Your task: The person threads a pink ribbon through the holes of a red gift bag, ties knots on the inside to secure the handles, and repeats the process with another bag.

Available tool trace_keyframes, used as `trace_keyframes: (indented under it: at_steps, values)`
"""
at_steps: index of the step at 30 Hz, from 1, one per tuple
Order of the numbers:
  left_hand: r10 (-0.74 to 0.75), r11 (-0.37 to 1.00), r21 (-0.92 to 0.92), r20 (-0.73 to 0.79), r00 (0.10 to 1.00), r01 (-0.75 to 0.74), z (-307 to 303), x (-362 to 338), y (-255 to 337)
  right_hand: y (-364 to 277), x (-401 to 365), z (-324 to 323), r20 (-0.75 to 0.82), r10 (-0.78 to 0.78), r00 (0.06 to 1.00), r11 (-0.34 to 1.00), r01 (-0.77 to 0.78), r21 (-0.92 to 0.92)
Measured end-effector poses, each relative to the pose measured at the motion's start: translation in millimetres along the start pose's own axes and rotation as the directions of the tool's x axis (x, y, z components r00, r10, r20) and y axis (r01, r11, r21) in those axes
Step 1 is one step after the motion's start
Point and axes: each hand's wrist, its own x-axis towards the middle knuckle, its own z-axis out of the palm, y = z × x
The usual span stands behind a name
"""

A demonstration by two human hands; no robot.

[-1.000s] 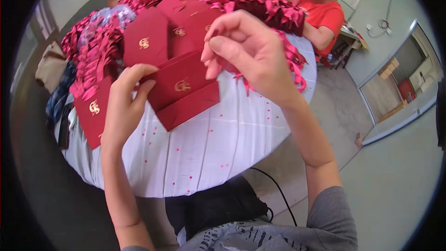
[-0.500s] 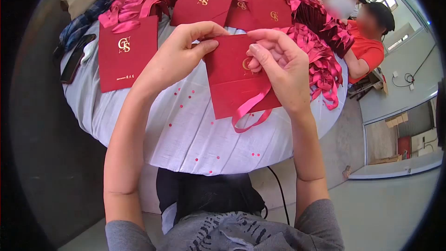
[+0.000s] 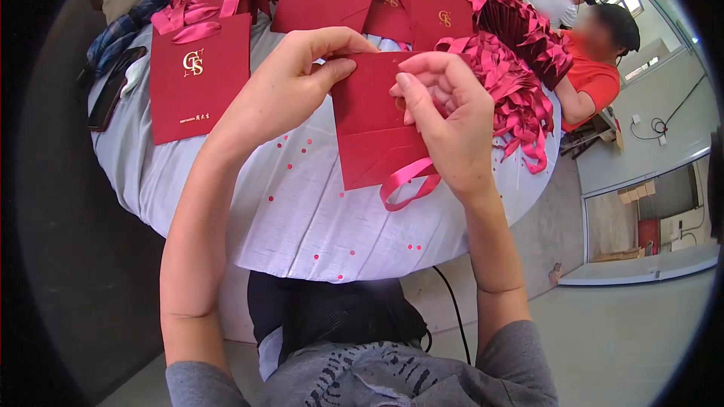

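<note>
A flat red paper bag [image 3: 369,109] lies at a slight tilt over the table in front of me. My left hand [image 3: 305,83] is closed on its top left corner, thumb in front and fingers behind. Over the bag's right side, my right hand [image 3: 449,117] has its thumb and index finger pinched near the top edge, the other fingers curled. Whatever sits between those fingertips is too small to make out. Below the right palm hangs a pink ribbon loop [image 3: 403,188]. The right hand covers most of the bag's gold logo.
Another red bag [image 3: 200,98] with a ribbon lies at left, beside a phone [image 3: 115,90]. Several red bags [image 3: 324,0] and heaps of pink ribbon [image 3: 513,90] line the back. Small red dots [image 3: 316,257] are scattered on the white tablecloth [image 3: 302,211]. A person in red [image 3: 592,83] sits at right.
The view has shifted slightly. My right hand has moved a little over the bag, covering more of its logo, and the ribbon loop hangs differently. My left hand keeps its hold.
</note>
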Motion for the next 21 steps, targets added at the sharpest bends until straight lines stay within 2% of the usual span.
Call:
trace_keyframes:
  at_steps: [3, 5, 7, 11, 15, 17, 19, 21]
  values:
    - [0.019, 1.000, -0.008, -0.004, 1.000, -0.019, 2, -1, 2, -1, -2, -1, 0.054, 0.039, 0.998, 0.999, -0.038, -0.017]
    - [0.038, 0.999, -0.005, -0.005, 0.999, -0.038, 0, -1, 5, -3, -3, 0, 0.049, 0.011, 0.999, 1.000, -0.010, -0.029]
    - [-0.088, 0.995, 0.044, 0.070, 0.994, 0.085, -3, -2, 12, -7, -4, -1, 0.055, 0.119, 0.991, 0.992, -0.121, 0.035]
    - [-0.044, 0.998, 0.036, 0.046, 0.998, 0.043, -2, -2, 8, -6, -6, 2, 0.050, 0.118, 0.992, 0.990, -0.121, 0.078]
    - [-0.083, 0.997, 0.008, 0.058, 0.995, 0.083, -3, -2, 12, 3, -7, 7, -0.074, 0.008, 0.997, 1.000, -0.009, -0.019]
    - [-0.103, 0.995, 0.005, 0.056, 0.993, 0.103, -2, -3, 15, 4, -8, 9, -0.113, -0.105, 0.988, 0.979, 0.082, -0.187]
    - [-0.063, 0.998, 0.029, 0.038, 0.997, 0.062, 0, -5, 15, -4, -8, 9, -0.108, -0.072, 0.992, 0.983, 0.052, -0.175]
    - [0.000, 0.999, 0.047, 0.000, 1.000, 0.000, 7, -7, 13, -8, -9, 7, -0.060, -0.073, 0.996, 0.948, 0.051, -0.314]
